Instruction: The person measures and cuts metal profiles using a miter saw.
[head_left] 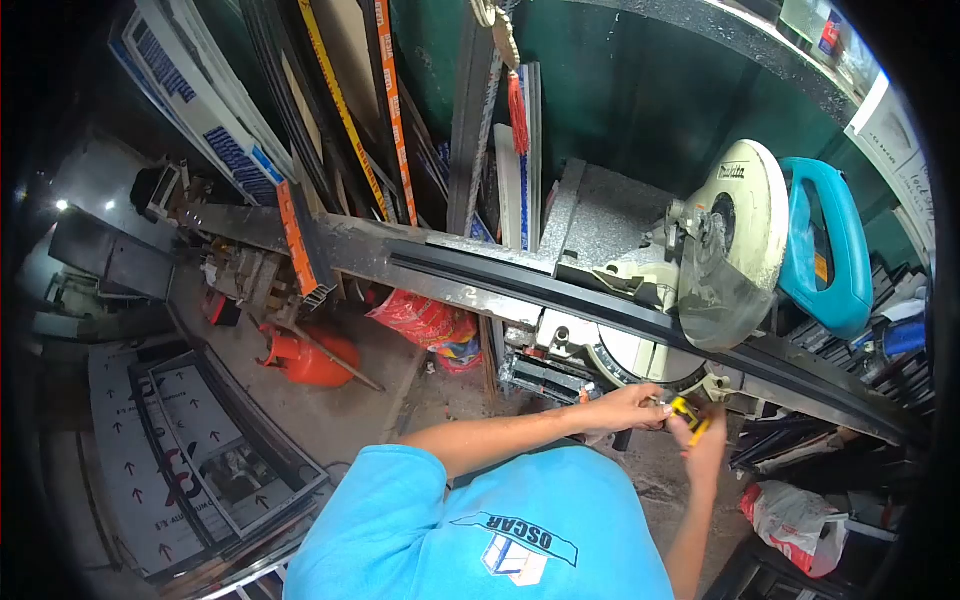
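Observation:
Near the front edge of the saw base, my right hand (703, 440) is wrapped round a yellow and black tape measure (690, 415). Just left of it is my left hand (637, 407), its fingers closed together beside the tape measure; what they pinch is too small to make out. Behind both hands stands a mitre saw with a cream blade guard (745, 200) and a teal handle (840, 250). A long black profile (530, 285) lies across the saw base, under the blade guard.
Long profiles (400, 120) lean against the green wall at the back. An orange gas cylinder (310, 357) and a red bag (430, 320) are on the floor to the left. A white plastic bag (795, 520) lies at the right. Framed panels (200, 440) stand at far left.

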